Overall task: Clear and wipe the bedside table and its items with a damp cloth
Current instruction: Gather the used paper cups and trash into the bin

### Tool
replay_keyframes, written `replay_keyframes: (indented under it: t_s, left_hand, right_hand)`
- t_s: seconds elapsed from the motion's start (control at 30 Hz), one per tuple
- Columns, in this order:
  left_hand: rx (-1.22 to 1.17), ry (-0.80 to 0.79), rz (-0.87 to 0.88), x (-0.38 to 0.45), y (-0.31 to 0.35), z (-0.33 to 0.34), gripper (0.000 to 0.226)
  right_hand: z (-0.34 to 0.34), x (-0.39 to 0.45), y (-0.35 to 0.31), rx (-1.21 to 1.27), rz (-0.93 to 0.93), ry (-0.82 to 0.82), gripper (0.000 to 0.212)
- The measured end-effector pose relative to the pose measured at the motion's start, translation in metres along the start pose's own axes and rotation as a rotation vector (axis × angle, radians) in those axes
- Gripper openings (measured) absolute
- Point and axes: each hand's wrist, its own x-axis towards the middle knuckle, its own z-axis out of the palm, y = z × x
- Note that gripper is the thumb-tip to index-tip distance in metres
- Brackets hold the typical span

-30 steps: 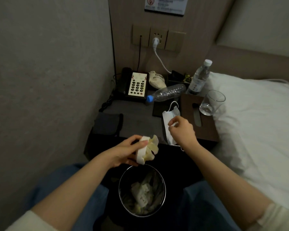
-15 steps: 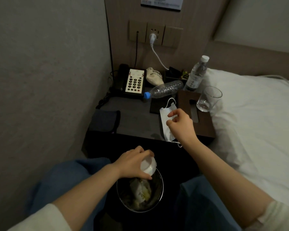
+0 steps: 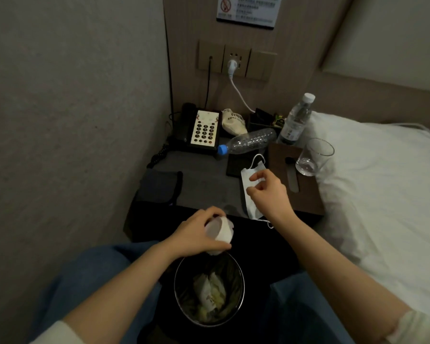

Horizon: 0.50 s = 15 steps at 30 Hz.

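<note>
Left grip is curling round a white paper cup, tipped over just above the rim of the waste bin; something pale is showing under the cup at the bin's far edge. Right grip is pinching a white face mask, which is lying along the front edge of the desk, one ear loop dangling off the front.

No damp cloth is showing anywhere in view; clearing looks to be the step in hand, wiping not yet begun.

Risks, as judged:
- Cup is sitting over the bin's far rim, not its centre. Letting go there may be sending it, or its contents, onto the dark floor in front of the desk.
- Mask loop is hanging free; lifting fast could be snagging it on the desk edge.
- Empty clear bottle with a blue cap is lying on its side mid-desk, resting partly on the telephone. A brush from the right arm could be rolling it off.
- Drinking glass is standing at the right edge of the wooden tissue box, beside the pillow, water in the bottom. A knock is spilling onto bedding.
- Upright water bottle is standing at the back right corner, near the white charger cable; a tug on the cable may be toppling it.
</note>
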Motion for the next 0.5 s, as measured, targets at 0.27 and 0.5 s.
replay_keyframes:
  t_s: [0.27,0.5]
  left_hand:
    - [-1.290,0.105,-0.177,0.001,0.023,-0.028,0.053]
    - [-1.631,0.225,-0.202,0.007,0.020,-0.044,0.086]
  right_hand:
    - [0.005,-0.004,-0.008,0.300,-0.135,-0.172,0.034]
    - [0.023,-0.003,-0.024,0.118,-0.263,-0.304,0.097]
